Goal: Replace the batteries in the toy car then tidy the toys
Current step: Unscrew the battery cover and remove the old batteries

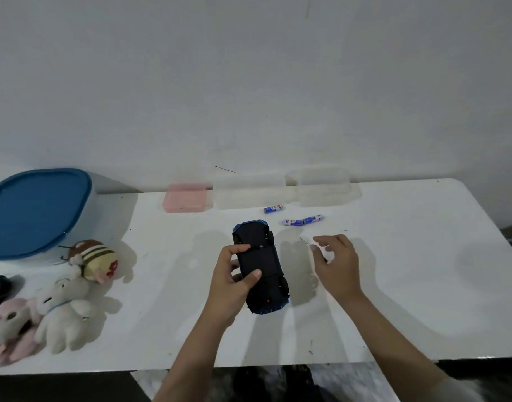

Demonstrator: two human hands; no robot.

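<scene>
Blue trim edged the toy car (260, 268), which lay upside down near the middle of the white table (408, 271), its black underside facing up and its length running away from the person. The left hand (234, 278) was closed around the car's left flank, thumb pressed on the underside toward the near end and fingertips (243, 248) curled over the chassis farther up. The right hand (334, 262) hovered just right of the car, fingers loosely curled and pinched on a thin screwdriver (305, 242) whose metal tip pointed up and left; its handle was mostly hidden by the fingers. Beyond the car, three blue batteries lay on the table: one battery (273, 209) alone farther back, and a pair of batteries (302, 221) lying end to end just right of it. A pink box (185, 197) sat near the wall, with two clear containers (321, 188) beside it to the right. At the far left stood a tub with a blue lid (35, 210). In front of it lay plush toys: a striped plush (94, 259), a white plush (63, 309) and a pink plush (8, 329).
</scene>
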